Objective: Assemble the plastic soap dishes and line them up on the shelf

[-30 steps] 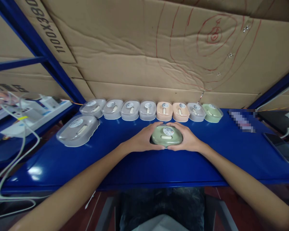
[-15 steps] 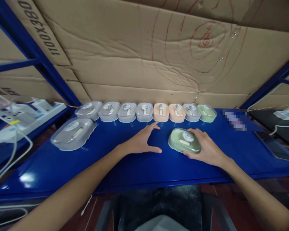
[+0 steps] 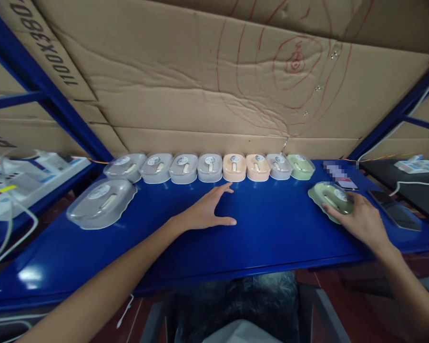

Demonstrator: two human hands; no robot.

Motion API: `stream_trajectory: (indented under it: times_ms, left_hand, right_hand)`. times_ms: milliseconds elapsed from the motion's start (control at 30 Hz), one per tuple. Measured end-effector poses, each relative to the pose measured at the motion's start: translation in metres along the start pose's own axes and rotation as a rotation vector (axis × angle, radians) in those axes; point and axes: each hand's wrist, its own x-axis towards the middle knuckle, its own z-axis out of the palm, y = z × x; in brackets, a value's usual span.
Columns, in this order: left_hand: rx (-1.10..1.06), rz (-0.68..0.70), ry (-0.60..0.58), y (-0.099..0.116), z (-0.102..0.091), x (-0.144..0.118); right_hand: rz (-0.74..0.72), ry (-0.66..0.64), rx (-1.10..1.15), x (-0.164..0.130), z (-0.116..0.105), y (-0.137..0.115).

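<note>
A person's right hand (image 3: 366,221) gripped a lidded green container (image 3: 331,194) at the right side of a blue table (image 3: 257,233), the thumb along its near edge and the fingers curled about its right end, partly hidden from view. Whether the container's base touched the tabletop could not be told. A dark phone (image 3: 393,209) lay just to the right of that hand, with a pixelated item (image 3: 345,181) on the far side of the container.

The left hand (image 3: 205,209) was near the middle of the table, thumb and fingers spread wide toward the right, with nothing in its grasp.

Along the far edge, before a cardboard panel (image 3: 146,66) marked with red rings, stood a row of lidded boxes: four gray boxes (image 3: 210,171), two peach boxes (image 3: 234,174), a smaller gray box (image 3: 279,172) and a green box (image 3: 302,172). Another gray container (image 3: 102,205) sat nearer, at left.
</note>
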Motion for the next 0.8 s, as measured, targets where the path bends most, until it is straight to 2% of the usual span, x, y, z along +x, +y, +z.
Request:
stream_trajectory:
  times_ms: [400,800]
  left_hand:
    - [0.024,-0.046,-0.027,0.011,-0.004,-0.001]
    - [0.030,-0.061,-0.035,0.012,-0.005,-0.001]
  right_hand:
    - [0.134,-0.037,-0.193,0.009,-0.005,0.007]
    - [0.171,-0.094,-0.198,0.017,-0.004,0.025]
